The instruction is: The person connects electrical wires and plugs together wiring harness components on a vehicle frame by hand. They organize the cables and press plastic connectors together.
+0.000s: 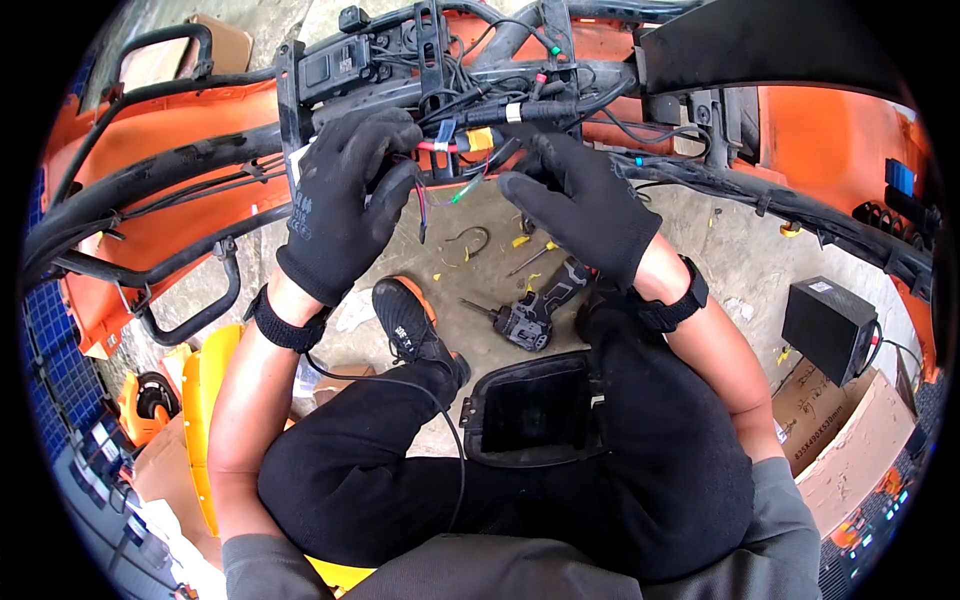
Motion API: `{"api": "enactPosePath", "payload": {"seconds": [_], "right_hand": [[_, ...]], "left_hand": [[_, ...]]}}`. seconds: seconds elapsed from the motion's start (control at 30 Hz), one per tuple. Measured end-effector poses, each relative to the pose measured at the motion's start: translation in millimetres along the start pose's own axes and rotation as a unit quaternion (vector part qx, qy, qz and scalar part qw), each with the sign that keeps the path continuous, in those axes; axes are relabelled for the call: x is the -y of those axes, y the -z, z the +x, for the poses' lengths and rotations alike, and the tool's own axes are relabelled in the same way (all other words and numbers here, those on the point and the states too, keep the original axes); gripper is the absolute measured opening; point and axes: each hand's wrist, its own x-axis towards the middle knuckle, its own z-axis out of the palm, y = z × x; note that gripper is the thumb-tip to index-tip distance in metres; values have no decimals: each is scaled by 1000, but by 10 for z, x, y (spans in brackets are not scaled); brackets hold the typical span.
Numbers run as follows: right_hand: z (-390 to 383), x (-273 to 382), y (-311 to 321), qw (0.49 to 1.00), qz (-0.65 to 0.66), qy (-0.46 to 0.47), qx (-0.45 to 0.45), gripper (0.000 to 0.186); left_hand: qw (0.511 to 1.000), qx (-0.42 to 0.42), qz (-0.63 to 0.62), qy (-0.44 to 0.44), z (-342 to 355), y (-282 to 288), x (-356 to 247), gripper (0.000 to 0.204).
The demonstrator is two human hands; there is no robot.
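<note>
My left hand (345, 195), in a black glove, is closed on a bunch of thin coloured wires (424, 205) hanging below the frame's harness. Beside its fingertips runs a red cable (437, 146) with a yellow connector (480, 139). My right hand (585, 200), also gloved, has bent fingers among black cables just right of that connector; what they hold is hidden. A small green connector (462, 192) dangles between my hands. Both are at a black tubular frame (150, 160) with orange body panels (820, 140).
A cordless drill (525, 318) and screwdriver (530, 258) lie on the concrete floor (460, 265) below. An open black case (530, 405) sits between my legs. Right are a black box (830, 325) and cardboard (850, 440); left, yellow panels (205, 390).
</note>
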Motion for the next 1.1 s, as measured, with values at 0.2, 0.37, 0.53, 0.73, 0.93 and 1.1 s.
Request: {"api": "enactPosePath", "payload": {"seconds": [0.2,0.37,0.53,0.73,0.93,1.1], "right_hand": [[-98,-71,-7,999,-2,16,29,58],[-98,-89,-15,997,13,-46,64,58],[-124,-58,-15,995,61,-2,79,60],[-149,-67,19,993,55,30,98,60],[-222,-80,93,987,44,-23,150,49],[-311,-181,240,989,0,15,150,36]], "left_hand": [[996,17,-71,46,-22,-7,-60,15],[999,15,-18,22,8,-92,-64,22],[998,22,-15,60,-2,-123,-80,21],[986,8,-90,142,51,-114,-100,33],[995,93,39,-1,271,-77,-80,44],[984,61,-129,106,253,-44,99,27]]}}
